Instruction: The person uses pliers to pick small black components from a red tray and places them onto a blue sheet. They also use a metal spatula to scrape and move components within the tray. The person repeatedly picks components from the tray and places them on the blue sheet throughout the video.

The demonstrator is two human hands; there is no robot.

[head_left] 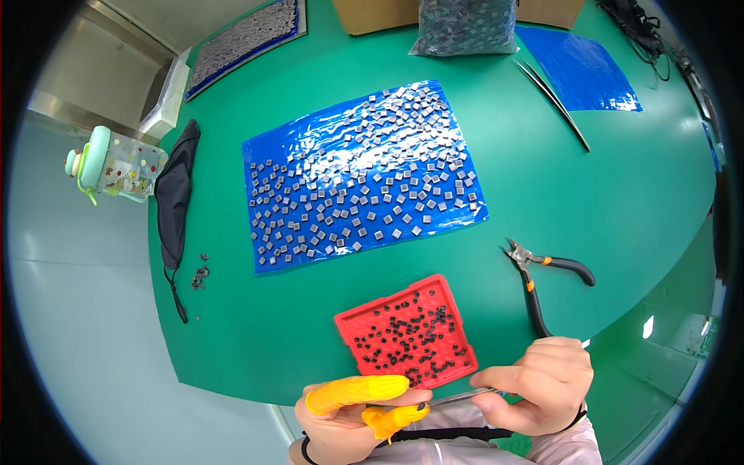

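Observation:
My left hand (341,422), with yellow finger cots on two fingers, is closed at the bottom centre. Between its fingertips sits a small black part (421,406). Pinched in my right hand (546,384) is a pair of metal tweezers (457,396), whose tip points left and reaches the black part. Just beyond my hands lies a red tray (350,324) holding many loose small black parts (403,333). Farther off, a blue film sheet (271,147) carries many small grey square pieces (362,232), scattered singly over the sheet.
Open cutting pliers (523,260) lie right of the tray. Farther right are another pair of tweezers (554,101) and a blue sheet (577,70). A bag of pieces (465,27) stands at the back. Left are a dark pouch (177,194), a bottle (124,167) and black scraps (200,277).

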